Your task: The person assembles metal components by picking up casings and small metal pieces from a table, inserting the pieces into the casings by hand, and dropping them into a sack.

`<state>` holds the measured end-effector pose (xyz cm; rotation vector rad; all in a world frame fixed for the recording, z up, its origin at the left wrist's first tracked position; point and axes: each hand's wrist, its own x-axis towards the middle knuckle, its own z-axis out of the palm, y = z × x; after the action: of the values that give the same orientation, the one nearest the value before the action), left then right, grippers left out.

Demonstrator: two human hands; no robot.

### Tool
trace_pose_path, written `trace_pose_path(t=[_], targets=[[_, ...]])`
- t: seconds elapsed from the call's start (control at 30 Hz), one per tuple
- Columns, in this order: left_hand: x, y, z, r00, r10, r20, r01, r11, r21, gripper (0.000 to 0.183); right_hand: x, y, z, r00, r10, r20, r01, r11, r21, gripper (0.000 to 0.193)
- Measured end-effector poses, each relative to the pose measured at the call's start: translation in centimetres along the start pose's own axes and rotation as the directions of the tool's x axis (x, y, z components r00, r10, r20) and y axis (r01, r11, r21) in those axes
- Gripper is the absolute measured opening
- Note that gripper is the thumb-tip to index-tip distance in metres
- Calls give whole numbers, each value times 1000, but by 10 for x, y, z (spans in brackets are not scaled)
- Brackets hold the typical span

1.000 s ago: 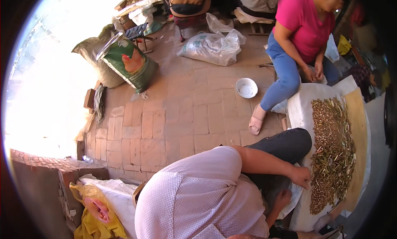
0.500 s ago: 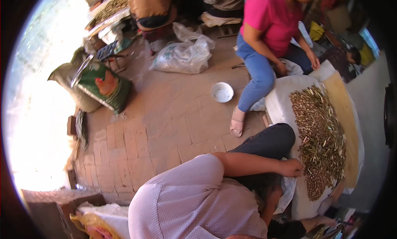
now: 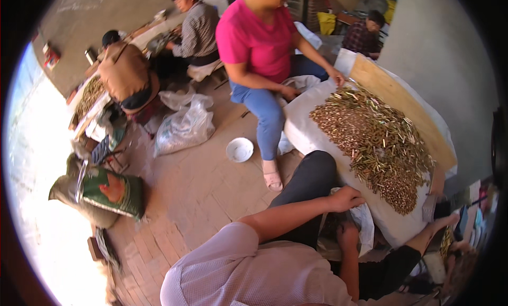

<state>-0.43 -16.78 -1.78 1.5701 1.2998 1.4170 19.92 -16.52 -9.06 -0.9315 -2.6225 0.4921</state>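
My left hand point(image 3: 346, 198) is closed with its fingers curled, just above the rim of a pale open bag point(image 3: 365, 221) between my knees. Any small thing in its fingertips is too small to make out. Lower, inside the bag's mouth, my right hand point(image 3: 347, 236) has its fingers bent, and what they hold is hidden. Dark loose bits show in the bag. Beyond my hands, a heap of short, brown, cut stalk-like pieces point(image 3: 370, 136) is spread on a white-covered table point(image 3: 301, 118).
A person in a pink shirt point(image 3: 259, 41) sits across, one hand at the heap's far edge. On the brick floor are a white bowl point(image 3: 239, 150), a clear plastic sack point(image 3: 185, 128) and a green sack point(image 3: 108, 192). A wooden board point(image 3: 407, 113) borders the table; other people sit farther back.
My view has swung up and to the right. My left hand has drawn back from the heap's near edge to the bag. My right hand now shows at the bag's mouth.
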Motion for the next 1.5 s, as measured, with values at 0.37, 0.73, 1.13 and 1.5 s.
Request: trace_pose_path(t=[0.37, 0.73, 1.13, 1.5], targets=[[3, 8, 10, 993, -92, 69, 91, 996, 14, 33, -2, -11, -23, 989, 131, -67, -128, 991, 45, 13], [10, 6, 21, 985, -120, 124, 113, 991, 65, 30, -2, -4, -27, 986, 164, -43, -161, 985, 69, 13], [8, -5, 31, 963, -191, 188, 179, 981, 78, 30, -8, -4, -33, 977, 212, -1, -211, 974, 85, 15], [20, 13, 22, 934, -318, 161, 295, 943, 152, 27, -3, 4, -25, 984, 174, -37, -172, 983, 56, 11]])
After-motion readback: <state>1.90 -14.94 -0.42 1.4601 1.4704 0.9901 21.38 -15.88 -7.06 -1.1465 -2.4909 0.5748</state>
